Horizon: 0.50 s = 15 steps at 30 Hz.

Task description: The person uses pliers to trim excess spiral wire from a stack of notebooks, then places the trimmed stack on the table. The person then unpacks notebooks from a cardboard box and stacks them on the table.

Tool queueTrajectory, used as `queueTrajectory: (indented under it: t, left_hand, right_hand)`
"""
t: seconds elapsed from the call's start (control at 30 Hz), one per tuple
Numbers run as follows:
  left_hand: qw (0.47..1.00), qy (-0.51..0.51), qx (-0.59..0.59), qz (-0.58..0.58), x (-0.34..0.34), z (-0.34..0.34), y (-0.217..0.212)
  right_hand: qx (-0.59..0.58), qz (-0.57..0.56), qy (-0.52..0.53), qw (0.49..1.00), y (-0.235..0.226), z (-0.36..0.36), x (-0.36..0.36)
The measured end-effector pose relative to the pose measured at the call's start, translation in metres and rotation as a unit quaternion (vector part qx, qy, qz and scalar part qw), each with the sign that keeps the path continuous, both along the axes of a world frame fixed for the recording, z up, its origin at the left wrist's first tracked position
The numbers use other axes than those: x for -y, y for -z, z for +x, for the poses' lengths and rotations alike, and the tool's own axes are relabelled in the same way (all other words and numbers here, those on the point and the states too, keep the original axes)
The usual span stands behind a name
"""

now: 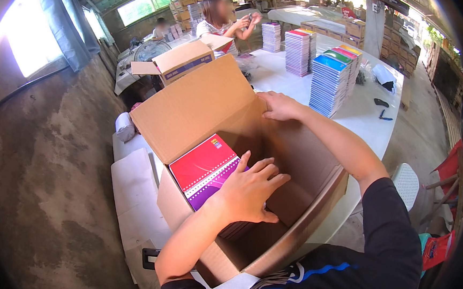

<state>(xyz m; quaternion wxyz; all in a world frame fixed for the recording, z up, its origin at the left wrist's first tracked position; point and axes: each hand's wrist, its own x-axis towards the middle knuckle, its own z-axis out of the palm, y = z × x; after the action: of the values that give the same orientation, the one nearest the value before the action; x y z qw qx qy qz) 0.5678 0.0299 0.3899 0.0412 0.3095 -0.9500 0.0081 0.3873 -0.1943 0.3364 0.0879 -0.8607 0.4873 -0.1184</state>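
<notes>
A large open cardboard box [197, 109] stands in front of me, its far flap raised. Notebooks with a red cover [203, 160] and a purple cover [208, 192] fill part of its left side, and the rest of the inside that I can see is bare cardboard. My left hand [251, 191] hovers over the box beside the purple notebook, fingers spread and holding nothing; it hides part of that cover. At the far right corner, my right hand [282, 106] grips the box's upper edge, its fingertips curled over the wall.
Tall stacks of notebooks [332, 81] stand on the white table [369, 113] to the right. Small dark tools [381, 103] lie near its edge. Behind my box is another open carton [183, 62]. A co-worker [223, 27] is across the table. A concrete wall [54, 146] runs along the left.
</notes>
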Motion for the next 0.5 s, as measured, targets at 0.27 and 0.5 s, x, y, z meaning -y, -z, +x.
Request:
queueTrajectory:
  t: [0.27, 0.5]
  left_hand:
    - [0.994, 0.027, 0.058, -0.087, 0.0051, 0.0013, 0.0155]
    - [0.996, -0.019, 0.085, -0.029, 0.0052, -0.0022, 0.0134]
  right_hand:
    - [-0.003, 0.004, -0.002, 1.000, -0.0012, -0.0011, -0.0003]
    - [-0.001, 0.011, -0.005, 1.000, 0.0026, -0.0028, 0.0048]
